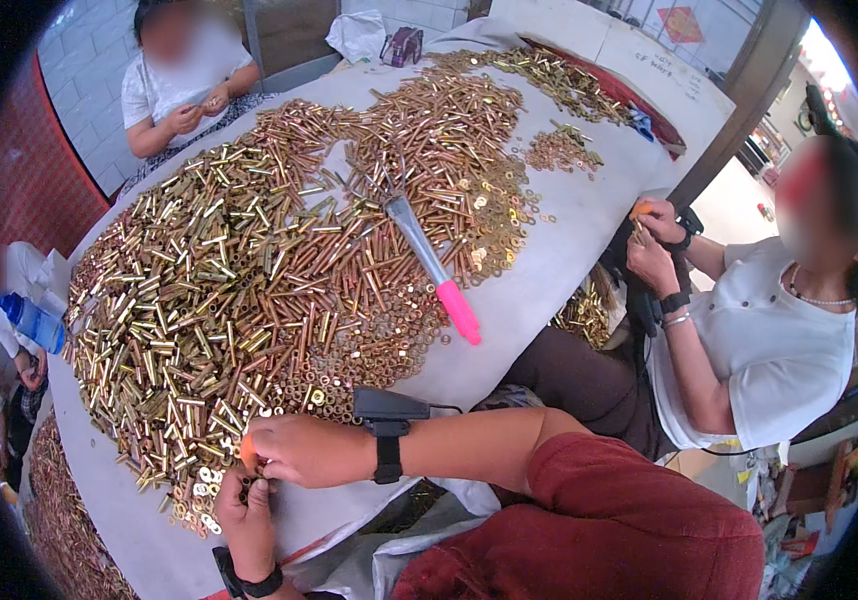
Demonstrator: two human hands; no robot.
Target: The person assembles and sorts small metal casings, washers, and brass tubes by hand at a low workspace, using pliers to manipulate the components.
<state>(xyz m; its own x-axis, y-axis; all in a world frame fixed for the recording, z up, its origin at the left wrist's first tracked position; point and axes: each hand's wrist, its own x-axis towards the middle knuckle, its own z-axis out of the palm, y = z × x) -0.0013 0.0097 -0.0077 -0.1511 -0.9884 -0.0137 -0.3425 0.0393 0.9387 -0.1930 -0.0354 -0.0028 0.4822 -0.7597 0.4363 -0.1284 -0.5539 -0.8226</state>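
My right hand (311, 450) reaches in from the right, its fingers closed against those of my left hand (246, 515). An orange covering (249, 452) shows at its fingertips. The left hand comes up from the lower edge, its thumb and fingers pinched together. A small dark piece shows between the hands, too hidden to name. Both hands are over the near edge of a big pile of brass-coloured metal tubes (184, 330). Small nuts (389, 345) lie just beyond my right hand, and flat washers (207, 485) lie beside my left.
Across the pale table (549, 240), copper-coloured bolts (429, 130) and more washers (499, 215) are heaped. A long tool with a pink handle (459, 315) lies on them. Other people work at the right, back left and far left. A blue bottle (31, 322) stands at the left edge.
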